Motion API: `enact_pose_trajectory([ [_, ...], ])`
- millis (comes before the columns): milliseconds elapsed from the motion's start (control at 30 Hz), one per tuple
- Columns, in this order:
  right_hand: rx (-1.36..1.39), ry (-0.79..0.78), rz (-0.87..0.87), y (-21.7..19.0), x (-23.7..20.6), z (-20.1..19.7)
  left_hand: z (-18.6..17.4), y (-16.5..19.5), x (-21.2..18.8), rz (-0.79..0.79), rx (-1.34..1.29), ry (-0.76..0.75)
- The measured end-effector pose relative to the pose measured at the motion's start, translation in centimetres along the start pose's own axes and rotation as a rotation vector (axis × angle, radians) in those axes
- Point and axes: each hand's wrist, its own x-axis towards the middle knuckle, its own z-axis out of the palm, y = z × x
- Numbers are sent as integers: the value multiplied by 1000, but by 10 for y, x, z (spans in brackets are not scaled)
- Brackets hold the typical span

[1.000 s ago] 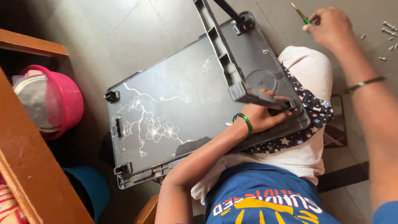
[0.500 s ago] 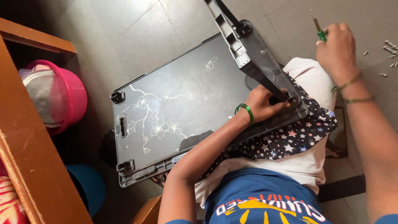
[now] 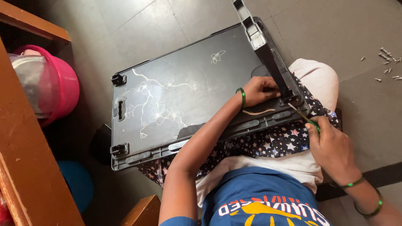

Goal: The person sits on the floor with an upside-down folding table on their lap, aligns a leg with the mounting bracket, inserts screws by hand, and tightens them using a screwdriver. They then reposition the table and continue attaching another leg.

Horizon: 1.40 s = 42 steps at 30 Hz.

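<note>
A dark grey plastic tabletop [image 3: 180,96] with a pale floral pattern lies upside-up across my lap. A grey folding leg [image 3: 261,50] stands up from its right corner. My left hand [image 3: 261,90] rests on the panel and grips the base of that leg at its hinge. My right hand [image 3: 331,148] holds a green-handled screwdriver [image 3: 305,118], its tip pointing up-left into the leg's hinge bracket [image 3: 295,100].
Several loose screws [image 3: 387,58] lie on the grey tiled floor at the far right. A pink basket [image 3: 63,88] with a clear container stands at the left beside brown wooden furniture [image 3: 25,159]. A blue tub [image 3: 77,184] sits below it.
My right hand came down from the screws at the upper right, bringing the screwdriver to the hinge near my lap. The panel shifted in view; my left hand stays on the leg base.
</note>
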Motion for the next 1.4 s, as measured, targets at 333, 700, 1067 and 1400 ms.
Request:
enact_pose_trajectory([
  [333,-59,83,-21,-16,-14,3,13,-15,-6,47,-178,-34],
  [700,-62,72,15,-24,-26,1,23,-27,-9,-35,-281,-10],
  [1067,-50,92,-7,-26,-31,6,24,-27,-13,-6,-291,0],
  [1400,-82,74,0,-34,-30,10,24,-27,-17,-5,-298,16],
])
